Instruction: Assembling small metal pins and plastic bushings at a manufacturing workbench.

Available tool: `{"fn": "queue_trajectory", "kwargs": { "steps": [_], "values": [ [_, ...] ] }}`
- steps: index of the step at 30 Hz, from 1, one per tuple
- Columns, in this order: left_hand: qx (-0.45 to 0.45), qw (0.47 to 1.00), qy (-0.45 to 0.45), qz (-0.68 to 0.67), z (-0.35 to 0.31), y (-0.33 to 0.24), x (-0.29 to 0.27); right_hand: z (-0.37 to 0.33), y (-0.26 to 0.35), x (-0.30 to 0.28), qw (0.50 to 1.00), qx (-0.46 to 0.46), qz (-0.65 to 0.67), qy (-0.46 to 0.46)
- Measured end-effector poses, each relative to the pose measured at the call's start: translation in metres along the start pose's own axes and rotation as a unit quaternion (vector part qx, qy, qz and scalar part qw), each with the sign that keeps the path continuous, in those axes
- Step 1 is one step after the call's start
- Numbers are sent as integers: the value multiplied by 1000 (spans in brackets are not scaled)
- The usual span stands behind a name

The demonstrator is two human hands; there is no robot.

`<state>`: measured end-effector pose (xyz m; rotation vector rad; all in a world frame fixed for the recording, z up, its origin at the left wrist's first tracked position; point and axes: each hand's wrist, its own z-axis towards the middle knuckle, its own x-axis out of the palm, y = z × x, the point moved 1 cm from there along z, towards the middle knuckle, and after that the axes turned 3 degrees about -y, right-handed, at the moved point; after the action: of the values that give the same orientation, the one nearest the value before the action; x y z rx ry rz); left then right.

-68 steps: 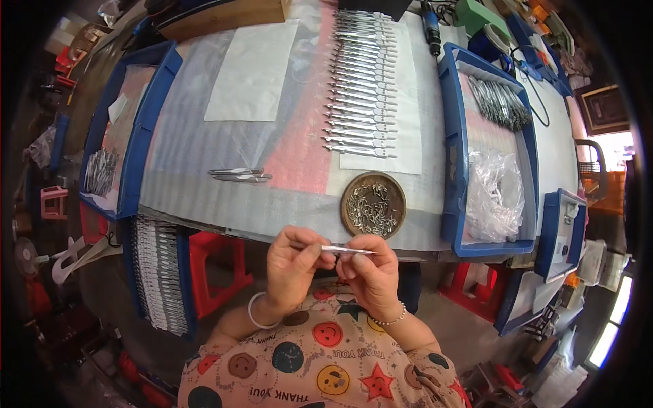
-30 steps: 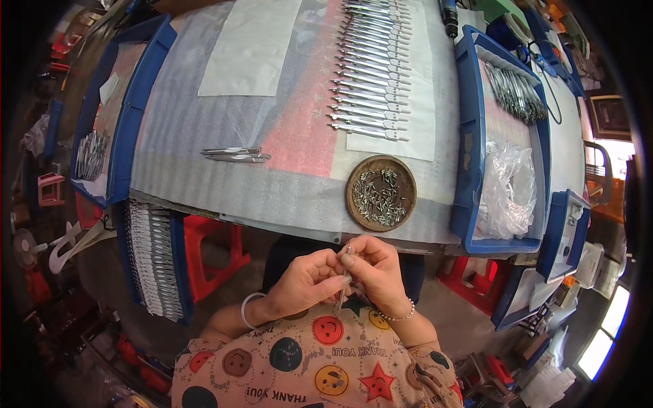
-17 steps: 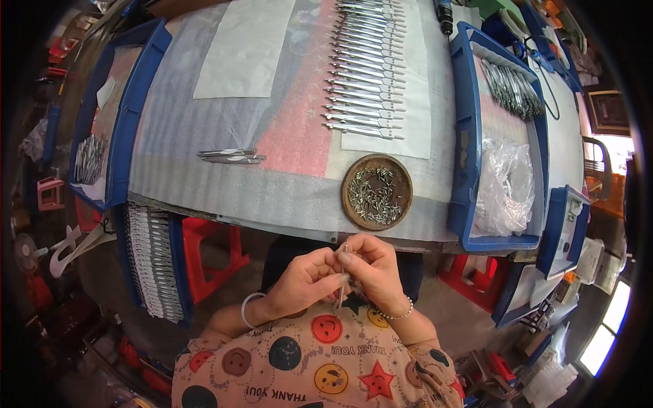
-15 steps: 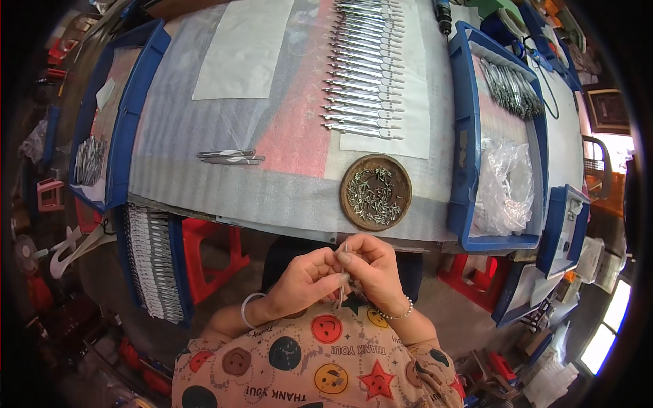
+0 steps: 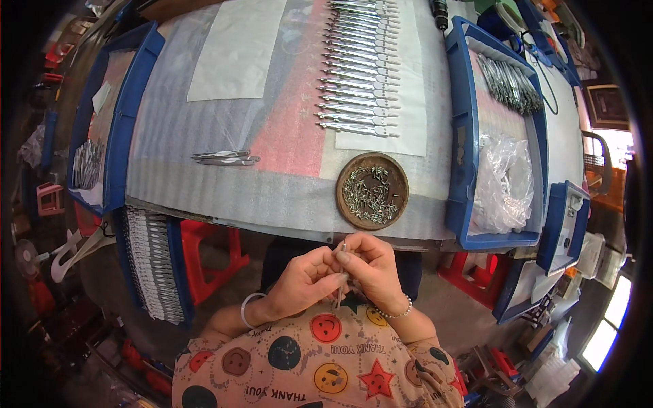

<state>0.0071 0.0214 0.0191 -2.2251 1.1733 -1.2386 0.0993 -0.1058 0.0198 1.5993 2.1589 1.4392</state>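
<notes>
Both hands meet just in front of the table's near edge, over my lap. My left hand (image 5: 309, 280) is closed, its thumb and fingers pinching a slim silver metal piece (image 5: 339, 296), which resembles a drawing compass. On the same piece, near its upper end, my right hand (image 5: 372, 270) is closed as well. The piece stands roughly upright, and the fingers hide much of its middle. Nearest to the hands on the table is a round brown bowl (image 5: 345, 212) with many small metal pins (image 5: 367, 204). Beyond it, silver drawing compasses (image 5: 357, 88) lie in a row on white paper.
A few slim metal pieces (image 5: 226, 158) lie left of the bowl. Blue trays stand at the left (image 5: 129, 115) and right (image 5: 464, 136), the right one holding metal parts (image 5: 509, 83) and a clear plastic bag (image 5: 505, 183). Red stools (image 5: 204, 262) sit below the table edge.
The table and its objects appear shifted slightly left and up in the view. Both hands keep nearly the same pinch on the slim metal piece.
</notes>
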Motion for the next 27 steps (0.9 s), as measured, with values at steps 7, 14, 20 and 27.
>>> {"fn": "queue_trajectory", "kwargs": {
  "steps": [7, 14, 20, 27],
  "values": [
    [-4, 1000, 5, -14, 1, 0, 0, 1, -2, -1, 1000, -3, 1, 2],
    [19, 1000, 20, 6, -1, 0, -1, -1, -2, 1, 999, -42, -18, 12],
    [19, 1000, 12, -3, -1, 2, -1, -1, -3, 2, 999, -29, -14, 2],
    [-8, 1000, 28, -3, -1, -3, -2, 0, -2, 1, 1000, -4, 1, 8]
  ]
}}
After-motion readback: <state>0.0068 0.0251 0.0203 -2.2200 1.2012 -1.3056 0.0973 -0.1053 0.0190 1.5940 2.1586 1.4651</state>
